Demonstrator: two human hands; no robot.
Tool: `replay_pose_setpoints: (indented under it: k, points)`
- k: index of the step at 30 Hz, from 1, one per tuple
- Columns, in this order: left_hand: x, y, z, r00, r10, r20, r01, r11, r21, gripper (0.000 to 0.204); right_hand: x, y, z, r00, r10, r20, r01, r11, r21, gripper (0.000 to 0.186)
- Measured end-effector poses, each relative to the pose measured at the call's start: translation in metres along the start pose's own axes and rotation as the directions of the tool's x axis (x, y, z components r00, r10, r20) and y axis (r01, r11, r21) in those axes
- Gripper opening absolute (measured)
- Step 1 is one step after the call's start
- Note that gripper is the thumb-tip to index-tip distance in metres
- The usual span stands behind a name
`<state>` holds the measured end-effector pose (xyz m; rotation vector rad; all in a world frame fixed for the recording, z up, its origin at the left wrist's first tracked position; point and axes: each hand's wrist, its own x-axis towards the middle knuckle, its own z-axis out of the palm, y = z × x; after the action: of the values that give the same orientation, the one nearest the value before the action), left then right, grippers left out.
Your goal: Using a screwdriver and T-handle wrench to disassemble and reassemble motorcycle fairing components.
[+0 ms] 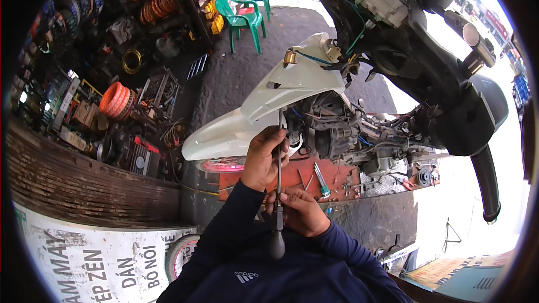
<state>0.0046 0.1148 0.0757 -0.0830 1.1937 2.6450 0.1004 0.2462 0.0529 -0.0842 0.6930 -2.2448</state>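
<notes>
A long screwdriver (279,163) with a dark rounded handle stands nearly upright, its tip up at the white front cowl (264,106) of a stripped motorbike. My left hand (263,160) wraps the shaft midway. My right hand (300,210) grips the shaft lower down, just above the handle. Behind the tip sit the exposed engine parts and wiring (331,129). My dark blue sleeves come in from the lower edge.
Black handlebar and grip (485,179) hang at the right. A red board (314,179) below the bike carries a green-handled screwdriver and small parts. Shop shelves with orange rings (117,101) fill the left. Two green plastic chairs (241,19) stand behind.
</notes>
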Motion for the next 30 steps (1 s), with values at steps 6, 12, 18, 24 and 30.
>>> replay_pose_setpoints:
  k: [6, 12, 18, 24, 30]
  points:
    - [0.001, 0.002, 0.001, 1.0, -0.003, -0.002, 0.003, 1.0, 0.016, 0.013, -0.001, -0.003, 0.008, 0.999, -0.016, -0.036, 0.016, 1.0, 0.01, 0.025]
    - [0.001, 0.004, -0.003, 0.999, -0.043, -0.007, 0.043, 0.999, -0.032, 0.016, 0.01, -0.014, 0.004, 0.998, 0.055, -0.034, -0.05, 0.992, 0.116, 0.021]
    - [0.0, 0.016, -0.009, 0.985, -0.154, 0.076, 0.158, 0.986, -0.055, 0.023, 0.025, -0.017, 0.009, 0.998, 0.068, -0.006, -0.067, 0.993, 0.1, 0.017]
    - [0.003, 0.017, -0.009, 0.984, -0.136, 0.112, 0.144, 0.987, -0.067, 0.031, 0.036, -0.021, 0.002, 0.989, 0.065, 0.133, -0.077, 0.993, 0.089, 0.016]
    - [0.005, 0.014, -0.011, 0.977, -0.149, 0.152, 0.17, 0.976, -0.134, 0.029, 0.037, -0.02, -0.008, 0.989, 0.042, 0.141, -0.055, 0.994, 0.09, 0.019]
